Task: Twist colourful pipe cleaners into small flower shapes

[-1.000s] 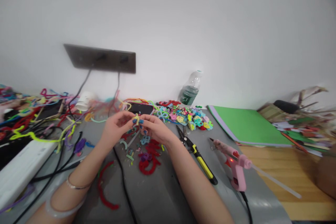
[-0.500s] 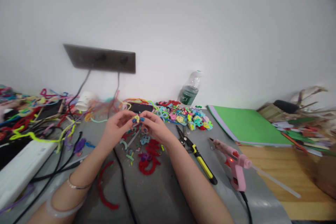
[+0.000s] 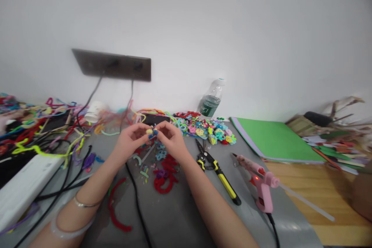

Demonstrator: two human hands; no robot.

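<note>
My left hand (image 3: 129,141) and my right hand (image 3: 171,141) meet above the grey table (image 3: 174,217), fingertips pinching a small yellow pipe-cleaner piece (image 3: 150,131) between them. Both hands grip it; most of it is hidden by my fingers. Below the hands lie short pipe-cleaner scraps and a red pipe-cleaner shape (image 3: 165,180). A curved red pipe cleaner (image 3: 114,209) lies near my left forearm. My left wrist wears bracelets.
Yellow-handled pliers (image 3: 219,174) and a pink glue gun (image 3: 260,186) lie right of my hands. A pile of coloured pipe-cleaner flowers (image 3: 206,128), a water bottle (image 3: 210,100) and green paper sheets (image 3: 276,139) sit behind. Tangled pipe cleaners, cables and a white box (image 3: 26,186) crowd the left.
My fingertips have drawn closer together around the yellow piece, and it now looks more balled up. Everything else on the table is unmoved.
</note>
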